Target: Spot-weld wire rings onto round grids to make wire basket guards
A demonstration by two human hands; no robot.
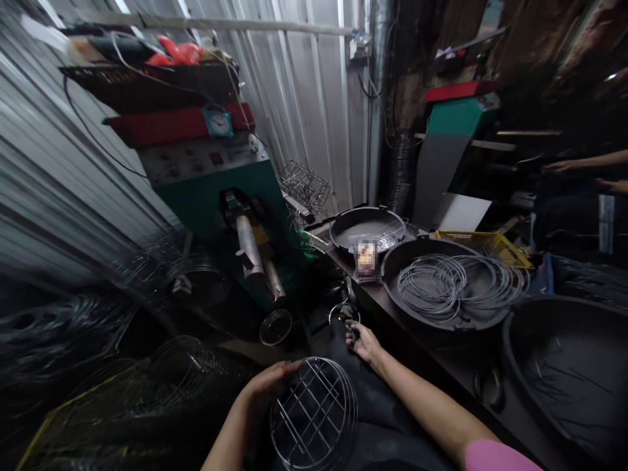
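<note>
The wire grids [314, 413] lie on the person's lap, the left hand [269, 381] at their far left edge, the right hand [362, 341] farther ahead to the right. Ahead on the left stands a machine [196, 190], a clock [217, 122] on its front. To the right, a worktop [343, 256] carries a far pan [356, 226] and a middle pan [392, 288], with wire coils [432, 281] in the latter. A crate [471, 235] sits behind the coils; a near pan [589, 353] lies rightmost.
</note>
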